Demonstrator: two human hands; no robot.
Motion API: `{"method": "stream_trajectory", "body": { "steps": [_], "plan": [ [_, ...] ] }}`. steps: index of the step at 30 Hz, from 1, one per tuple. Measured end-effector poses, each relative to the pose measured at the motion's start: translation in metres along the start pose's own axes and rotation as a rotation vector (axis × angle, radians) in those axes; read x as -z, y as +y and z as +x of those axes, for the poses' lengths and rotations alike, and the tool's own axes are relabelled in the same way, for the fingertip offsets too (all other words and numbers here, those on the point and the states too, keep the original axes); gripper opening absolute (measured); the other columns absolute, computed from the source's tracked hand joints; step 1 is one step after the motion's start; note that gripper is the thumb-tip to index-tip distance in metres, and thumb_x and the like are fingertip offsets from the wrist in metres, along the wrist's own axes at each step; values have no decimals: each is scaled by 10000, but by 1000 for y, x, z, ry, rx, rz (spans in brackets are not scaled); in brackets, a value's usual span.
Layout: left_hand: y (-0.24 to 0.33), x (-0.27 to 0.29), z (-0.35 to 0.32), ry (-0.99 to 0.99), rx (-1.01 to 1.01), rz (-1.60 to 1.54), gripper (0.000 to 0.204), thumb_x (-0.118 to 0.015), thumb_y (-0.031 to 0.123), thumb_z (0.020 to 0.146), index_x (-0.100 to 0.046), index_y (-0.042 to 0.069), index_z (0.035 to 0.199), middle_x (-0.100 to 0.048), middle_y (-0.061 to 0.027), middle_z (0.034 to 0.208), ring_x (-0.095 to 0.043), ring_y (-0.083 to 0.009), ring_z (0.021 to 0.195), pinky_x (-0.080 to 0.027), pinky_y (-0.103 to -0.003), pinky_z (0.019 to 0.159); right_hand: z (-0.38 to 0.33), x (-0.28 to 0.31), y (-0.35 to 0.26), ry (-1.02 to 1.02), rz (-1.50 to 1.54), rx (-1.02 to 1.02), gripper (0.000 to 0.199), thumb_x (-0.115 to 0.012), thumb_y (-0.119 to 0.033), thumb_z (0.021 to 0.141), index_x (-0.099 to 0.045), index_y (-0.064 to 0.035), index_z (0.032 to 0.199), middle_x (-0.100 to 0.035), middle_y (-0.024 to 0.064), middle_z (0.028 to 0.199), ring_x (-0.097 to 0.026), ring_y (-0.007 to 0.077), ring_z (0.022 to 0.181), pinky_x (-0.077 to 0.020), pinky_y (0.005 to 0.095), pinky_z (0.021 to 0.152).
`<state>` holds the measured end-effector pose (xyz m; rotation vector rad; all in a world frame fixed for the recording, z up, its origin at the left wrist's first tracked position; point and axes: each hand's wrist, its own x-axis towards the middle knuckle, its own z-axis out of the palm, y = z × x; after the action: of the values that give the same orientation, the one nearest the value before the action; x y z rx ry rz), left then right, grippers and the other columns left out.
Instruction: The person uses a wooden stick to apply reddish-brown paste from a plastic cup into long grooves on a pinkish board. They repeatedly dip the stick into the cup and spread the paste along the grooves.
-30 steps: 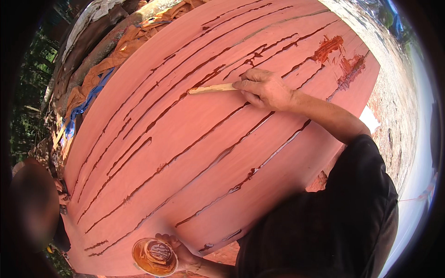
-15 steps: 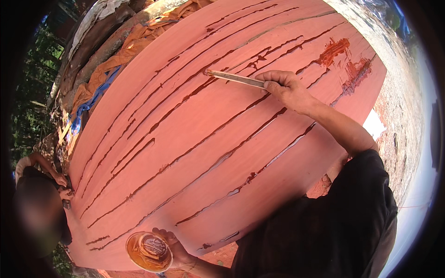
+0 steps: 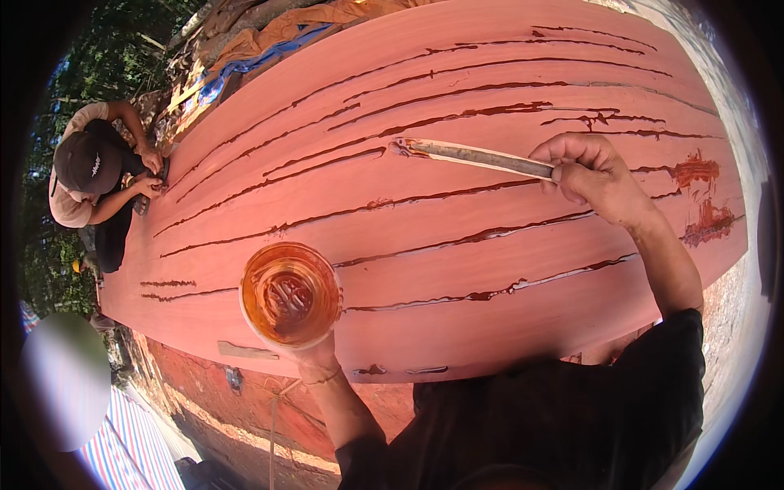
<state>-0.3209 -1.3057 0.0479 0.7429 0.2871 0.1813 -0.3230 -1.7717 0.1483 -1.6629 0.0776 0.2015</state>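
My right hand (image 3: pixel 592 171) grips one end of a flat wooden stick (image 3: pixel 482 157). Reddish-brown paste coats the stick's far tip, which is over or against a large curved pinkish-red surface (image 3: pixel 457 237), shaped like a boat hull. Dark, glossy paste lines (image 3: pixel 425 196) run lengthwise along that surface. My left hand (image 3: pixel 317 353) is closed around the underside of a round tub (image 3: pixel 251 314), its fingers mostly hidden. Thick reddish-brown paste (image 3: pixel 287 300) lies swirled inside the tub, which is tilted toward the view above the near part of the surface.
At the far left a co-worker in a dark cap (image 3: pixel 88 163) has both hands (image 3: pixel 149 167) at the surface's end. A flat wood piece (image 3: pixel 245 351) lies near its lower edge. Orange cloth (image 3: pixel 278 28) and a blue sheet (image 3: pixel 261 57) lie beyond; a striped sheet (image 3: pixel 135 445) is at lower left.
The view has turned, showing more of the co-worker and the ground at lower left. My left hand has brought the tub up and further over the surface. My right hand still holds the stick.
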Motion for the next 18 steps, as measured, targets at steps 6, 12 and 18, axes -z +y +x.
{"method": "stream_trajectory", "body": {
  "steps": [6, 12, 18],
  "plan": [
    [8, -22, 26, -122, 39, 40, 653, -425, 552, 1063, -555, 31, 1434, -597, -156, 1425, -626, -306, 1269, -575, -506, 1037, 6, -70, -33, -83, -263, 283, 176, -639, 12, 943, -754, 18, 1075, -686, 8, 813, -581, 67, 687, -466, 248, 602],
    [22, -21, 48, -139, 190, -138, 697, -388, 564, 1069, -553, -5, 1436, -652, -178, 1358, -657, -310, 1219, -573, -489, 1045, 20, -125, -76, -161, -633, 693, 200, -667, 24, 871, -739, 30, 1058, -693, 108, 795, -603, 191, 631, -480, 313, 586],
    [18, 6, 76, -341, 116, -66, 628, -385, 520, 1082, -575, 10, 1395, -658, -174, 1336, -664, -301, 1208, -579, -489, 1034, 35, -167, -96, -117, -1004, 881, 258, -708, -2, 833, -749, -39, 1084, -690, 113, 831, -651, 287, 704, -496, 389, 598]
  ]
}}
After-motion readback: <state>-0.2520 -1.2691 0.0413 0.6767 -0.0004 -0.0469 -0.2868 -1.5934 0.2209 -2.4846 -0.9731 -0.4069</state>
